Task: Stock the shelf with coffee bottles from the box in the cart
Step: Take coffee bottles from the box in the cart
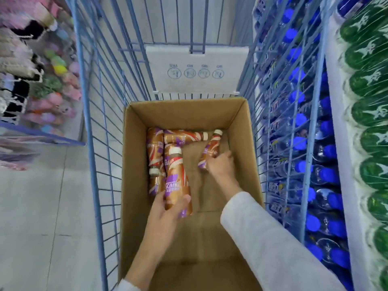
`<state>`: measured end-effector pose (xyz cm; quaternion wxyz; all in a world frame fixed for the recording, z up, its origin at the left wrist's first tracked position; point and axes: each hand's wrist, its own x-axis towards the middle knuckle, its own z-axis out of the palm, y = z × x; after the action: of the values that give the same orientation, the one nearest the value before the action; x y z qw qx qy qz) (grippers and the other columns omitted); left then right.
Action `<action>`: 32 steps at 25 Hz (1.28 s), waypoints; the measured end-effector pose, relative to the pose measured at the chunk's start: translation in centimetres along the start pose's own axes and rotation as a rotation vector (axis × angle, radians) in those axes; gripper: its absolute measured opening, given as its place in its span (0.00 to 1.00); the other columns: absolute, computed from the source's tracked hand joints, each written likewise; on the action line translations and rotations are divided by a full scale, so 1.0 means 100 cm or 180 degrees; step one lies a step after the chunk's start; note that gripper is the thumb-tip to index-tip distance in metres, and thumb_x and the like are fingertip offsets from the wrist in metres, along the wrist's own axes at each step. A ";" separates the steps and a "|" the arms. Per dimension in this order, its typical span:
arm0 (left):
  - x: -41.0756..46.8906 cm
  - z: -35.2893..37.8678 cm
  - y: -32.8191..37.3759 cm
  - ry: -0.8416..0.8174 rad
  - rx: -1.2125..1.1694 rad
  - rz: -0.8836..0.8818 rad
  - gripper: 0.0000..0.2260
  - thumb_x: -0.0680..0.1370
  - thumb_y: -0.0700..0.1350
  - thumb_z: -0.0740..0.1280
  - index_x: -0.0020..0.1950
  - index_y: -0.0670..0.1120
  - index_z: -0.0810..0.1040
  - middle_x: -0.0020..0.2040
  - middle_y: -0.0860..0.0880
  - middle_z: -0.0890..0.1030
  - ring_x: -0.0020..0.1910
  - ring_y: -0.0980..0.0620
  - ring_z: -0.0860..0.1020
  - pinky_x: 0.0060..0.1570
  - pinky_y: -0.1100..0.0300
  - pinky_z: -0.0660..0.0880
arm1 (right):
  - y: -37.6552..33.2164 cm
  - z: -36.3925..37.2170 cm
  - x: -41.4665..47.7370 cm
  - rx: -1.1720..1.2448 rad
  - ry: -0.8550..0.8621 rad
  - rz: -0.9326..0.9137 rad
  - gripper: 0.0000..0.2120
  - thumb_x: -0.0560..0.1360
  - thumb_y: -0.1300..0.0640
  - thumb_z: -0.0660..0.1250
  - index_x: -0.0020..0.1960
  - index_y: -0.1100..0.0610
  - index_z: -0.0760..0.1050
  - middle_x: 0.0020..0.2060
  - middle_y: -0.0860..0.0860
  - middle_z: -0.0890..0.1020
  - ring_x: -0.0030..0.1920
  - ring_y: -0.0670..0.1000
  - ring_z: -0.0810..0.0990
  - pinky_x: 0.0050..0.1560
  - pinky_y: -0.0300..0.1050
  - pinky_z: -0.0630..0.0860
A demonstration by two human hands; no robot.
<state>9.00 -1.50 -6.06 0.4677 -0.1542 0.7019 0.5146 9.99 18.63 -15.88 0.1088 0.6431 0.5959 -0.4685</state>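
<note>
An open cardboard box (134, 164) sits in a blue wire cart (94, 143). Several brown and purple coffee bottles with white caps lie at its far end. My left hand (165, 213) grips one coffee bottle (176, 181) by its lower body, cap pointing away from me. My right hand (220, 164) curls round the base of another coffee bottle (211, 148) lying near the box's right wall. A third bottle (184, 136) lies crosswise along the far wall, and others (154, 150) lie by the left wall.
On the right, shelves hold blue-capped bottles (298, 143) and green bottles (369, 114) just beyond the cart's wire side. A white child-seat flap (197, 70) closes the cart's far end. Colourful goods (48, 80) hang at the left across a grey floor.
</note>
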 end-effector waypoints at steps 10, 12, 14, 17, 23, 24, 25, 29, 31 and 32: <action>-0.037 -0.029 -0.011 0.0208 -0.0102 -0.0136 0.30 0.63 0.58 0.78 0.63 0.53 0.75 0.51 0.54 0.86 0.49 0.57 0.85 0.47 0.62 0.81 | 0.012 0.050 0.018 0.0995 -0.0591 0.0447 0.30 0.75 0.48 0.73 0.70 0.61 0.68 0.58 0.56 0.81 0.49 0.53 0.82 0.35 0.41 0.74; -0.056 -0.027 0.000 0.0155 0.0043 -0.0087 0.33 0.63 0.60 0.78 0.64 0.54 0.74 0.55 0.53 0.84 0.51 0.56 0.84 0.48 0.61 0.81 | 0.021 0.027 -0.019 0.1318 -0.0750 0.0464 0.29 0.74 0.47 0.75 0.67 0.58 0.67 0.50 0.52 0.81 0.43 0.48 0.81 0.36 0.40 0.76; -0.081 -0.024 0.012 0.0120 0.0068 0.0086 0.33 0.64 0.60 0.80 0.65 0.52 0.75 0.53 0.55 0.85 0.51 0.57 0.84 0.53 0.56 0.81 | 0.024 -0.002 -0.067 0.1572 -0.0876 0.0371 0.26 0.73 0.48 0.75 0.64 0.56 0.69 0.44 0.49 0.82 0.42 0.47 0.83 0.39 0.42 0.78; -0.130 -0.023 0.030 0.0105 0.0075 0.0360 0.27 0.64 0.59 0.79 0.59 0.55 0.76 0.47 0.60 0.85 0.46 0.62 0.84 0.46 0.61 0.80 | 0.038 -0.049 -0.151 0.2086 -0.1096 0.0021 0.28 0.69 0.48 0.75 0.65 0.54 0.74 0.49 0.51 0.86 0.47 0.50 0.86 0.45 0.45 0.81; -0.223 -0.018 0.054 -0.0075 -0.0036 0.0787 0.27 0.65 0.56 0.79 0.60 0.53 0.77 0.52 0.52 0.86 0.50 0.54 0.86 0.46 0.59 0.82 | 0.060 -0.132 -0.288 0.2713 -0.1304 -0.0647 0.26 0.62 0.44 0.75 0.59 0.47 0.80 0.50 0.47 0.87 0.47 0.47 0.87 0.39 0.43 0.82; -0.237 -0.017 0.056 -0.0144 0.0003 0.0869 0.27 0.65 0.56 0.81 0.61 0.52 0.78 0.52 0.53 0.86 0.51 0.54 0.85 0.49 0.57 0.82 | 0.064 -0.142 -0.304 0.2676 -0.1292 -0.0738 0.23 0.62 0.43 0.75 0.57 0.43 0.81 0.51 0.46 0.87 0.48 0.46 0.87 0.41 0.43 0.82; -0.254 -0.015 0.058 -0.0238 0.0059 0.0984 0.27 0.66 0.55 0.81 0.61 0.52 0.78 0.52 0.53 0.87 0.52 0.53 0.85 0.50 0.56 0.81 | 0.068 -0.153 -0.321 0.2644 -0.1244 -0.0842 0.21 0.62 0.43 0.74 0.55 0.40 0.82 0.51 0.46 0.87 0.48 0.46 0.87 0.43 0.44 0.82; -0.302 -0.016 0.057 -0.0796 0.0173 0.1403 0.21 0.67 0.51 0.80 0.58 0.51 0.80 0.51 0.52 0.87 0.49 0.54 0.86 0.40 0.65 0.80 | 0.086 -0.186 -0.377 0.2596 -0.0858 -0.1140 0.19 0.62 0.42 0.73 0.53 0.39 0.82 0.53 0.49 0.87 0.56 0.52 0.85 0.66 0.59 0.75; -0.327 -0.016 0.050 -0.1110 0.0272 0.1552 0.19 0.68 0.51 0.81 0.58 0.54 0.82 0.52 0.52 0.87 0.50 0.53 0.86 0.41 0.64 0.81 | 0.101 -0.199 -0.410 0.2659 -0.0611 -0.1305 0.18 0.62 0.43 0.72 0.52 0.39 0.82 0.53 0.50 0.87 0.57 0.54 0.84 0.66 0.61 0.75; -0.337 -0.016 0.046 -0.1239 0.0340 0.1598 0.17 0.69 0.52 0.79 0.57 0.56 0.82 0.53 0.52 0.87 0.50 0.53 0.86 0.42 0.63 0.81 | 0.108 -0.204 -0.425 0.2707 -0.0517 -0.1369 0.18 0.62 0.44 0.72 0.52 0.39 0.82 0.53 0.50 0.87 0.57 0.55 0.84 0.65 0.60 0.76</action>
<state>22.37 -9.92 24.14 0.4590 0.1499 0.6414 0.5962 35.35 1.75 21.63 -0.2169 0.4541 0.4606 -0.7311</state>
